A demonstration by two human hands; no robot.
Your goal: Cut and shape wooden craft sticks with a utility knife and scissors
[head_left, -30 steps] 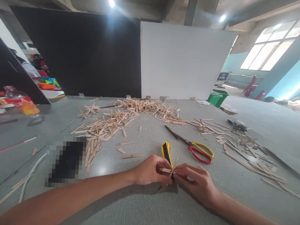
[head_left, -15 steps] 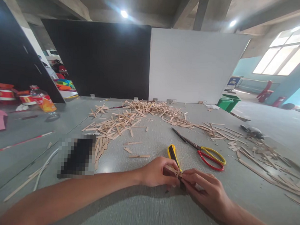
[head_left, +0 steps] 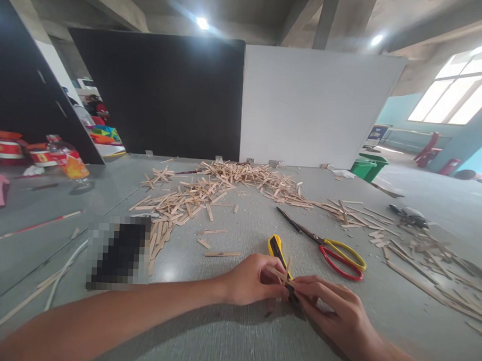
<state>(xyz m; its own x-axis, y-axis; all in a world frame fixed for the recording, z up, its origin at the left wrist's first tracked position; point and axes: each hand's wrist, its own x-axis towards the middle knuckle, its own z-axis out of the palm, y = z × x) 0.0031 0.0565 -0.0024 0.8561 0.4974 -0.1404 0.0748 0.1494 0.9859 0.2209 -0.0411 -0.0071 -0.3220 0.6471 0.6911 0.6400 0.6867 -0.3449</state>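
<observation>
- sticks (head_left: 281, 274), thin and wooden, sit crossed between the two hands, in front of the near part of the cutter (head_left: 275, 245); one leans up, another lies across it. where they meet is half hidden by fingers.
- left hand (head_left: 256, 279), left of the cutter's near end, is curled, thumb and forefinger closed to a narrow gap around the sticks, perhaps to steady such slim wood from one side.
- right hand (head_left: 331, 307), right of the cutter's near end, has its fingertips drawn together on the other side of the sticks; a fingertip pinch probably suits so small a crossing. how firmly it grips, i cannot tell.
- cutter lies on the counter (head_left: 202, 328), its yellow end pointing away from the person and its near end lost behind the hands; i cannot tell whether they touch it.
- scissors (head_left: 341, 254) lie to the right of the cutter, red and yellow loops turned towards the right hand's side, which would make them easy to pick up.
- pile (head_left: 192, 191) spreads beyond and left of the cutter, likely set back so it does not crowd the fingers; a loose piece (head_left: 222, 254) lies nearer, left of the cutter.
- strips (head_left: 414, 282) are scattered well right of the cutter, apart from most of the pile, maybe because they are longer.
- panels (head_left: 316, 104) stand far beyond the cutter, with small brackets (head_left: 276, 163) at the foot, presumably for support.
</observation>
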